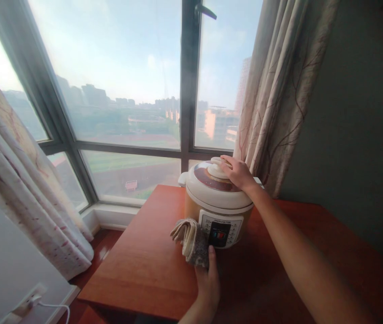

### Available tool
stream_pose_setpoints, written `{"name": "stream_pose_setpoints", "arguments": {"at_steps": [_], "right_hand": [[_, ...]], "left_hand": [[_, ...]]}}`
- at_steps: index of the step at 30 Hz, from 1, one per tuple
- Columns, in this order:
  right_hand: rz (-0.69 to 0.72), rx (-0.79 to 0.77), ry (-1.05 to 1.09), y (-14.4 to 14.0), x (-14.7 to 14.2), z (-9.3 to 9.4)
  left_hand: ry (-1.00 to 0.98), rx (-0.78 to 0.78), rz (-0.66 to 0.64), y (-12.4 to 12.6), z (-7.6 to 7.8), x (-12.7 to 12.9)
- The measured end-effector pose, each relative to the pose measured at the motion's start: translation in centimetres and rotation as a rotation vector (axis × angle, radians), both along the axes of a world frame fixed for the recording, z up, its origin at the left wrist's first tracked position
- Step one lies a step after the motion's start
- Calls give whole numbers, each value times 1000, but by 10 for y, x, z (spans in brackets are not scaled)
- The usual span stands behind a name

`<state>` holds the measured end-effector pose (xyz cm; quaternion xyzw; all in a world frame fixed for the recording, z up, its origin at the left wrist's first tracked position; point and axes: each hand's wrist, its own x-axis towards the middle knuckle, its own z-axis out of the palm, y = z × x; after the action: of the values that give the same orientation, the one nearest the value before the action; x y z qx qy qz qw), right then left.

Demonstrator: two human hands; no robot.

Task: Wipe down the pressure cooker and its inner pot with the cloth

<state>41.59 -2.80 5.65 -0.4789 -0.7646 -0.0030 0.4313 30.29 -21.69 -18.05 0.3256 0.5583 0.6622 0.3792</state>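
My right hand (pixel 236 173) rests flat on the lid of the cooker (pixel 218 202), which stands on the table (pixel 150 265) below the window; my left hand (pixel 208 279), grip closed on a folded cloth (pixel 191 240), presses it against the cooker's front lower left; the wiping looks barely begun.
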Motion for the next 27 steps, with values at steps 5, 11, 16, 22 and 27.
{"name": "stream_pose_setpoints", "arguments": {"at_steps": [5, 11, 16, 22, 27], "right_hand": [[1, 6, -3, 1, 0, -1], [-1, 6, -17, 3, 0, -2], [-16, 6, -22, 5, 1, -3], [-32, -12, -13, 3, 1, -2], [-52, -18, -37, 3, 0, -3]], "left_hand": [[371, 322, -39, 12, 5, -13], [934, 830, 99, 69, 48, -52], [912, 911, 150, 114, 93, -77], [853, 561, -66, 160, 166, -112], [588, 142, -309, 203, 200, -134]]}}
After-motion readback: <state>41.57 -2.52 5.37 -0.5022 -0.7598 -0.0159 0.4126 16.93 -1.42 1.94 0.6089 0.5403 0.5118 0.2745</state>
